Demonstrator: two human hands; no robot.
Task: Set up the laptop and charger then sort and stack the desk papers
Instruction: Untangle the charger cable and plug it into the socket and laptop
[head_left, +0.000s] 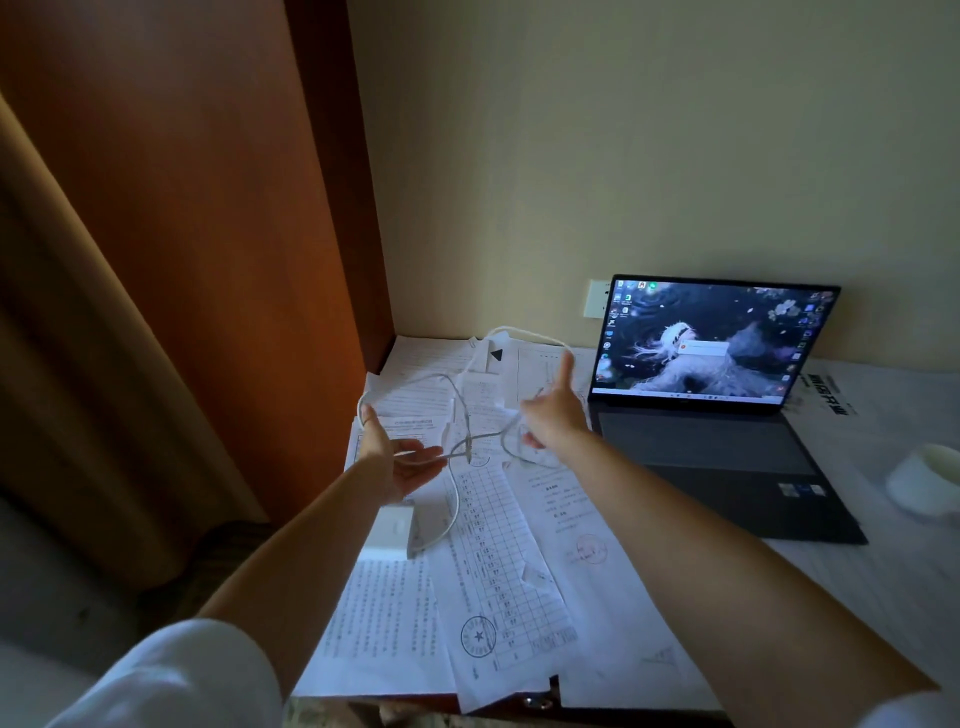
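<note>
So this is the charger half of the job, laptop part looks done, papers not touched yet imo.

Biggest thing first: the desk (883, 597) is buried in printed sheets (498, 571), fanned loose under both forearms and out past the fingertips, some with red or blue stamps. The laptop (711, 415) sits just right of the right hand, lid up, desktop lit. A wall socket (596, 298) is on the wall beyond the right hand, just left of the screen's top corner.

The white charger brick (395, 530) lies on the sheets under the left wrist. Its white cable (457, 415) loops up between both hands, tangled, with another bend running off toward a small white block (491, 356) further back, near the socket.

Left hand (400, 457): palm up, fingers relaxed and apart, cable draped across it, thumb raised with a loop round it. Right hand (553, 415): thumb sticking up, other fingers curled round a bunch of cable.

Next move, my guess: shake out that loop, find the plug end (can't tell which it is, too blurry), then run one end to the socket and the other to the laptop. Stacking comes after.
</note>
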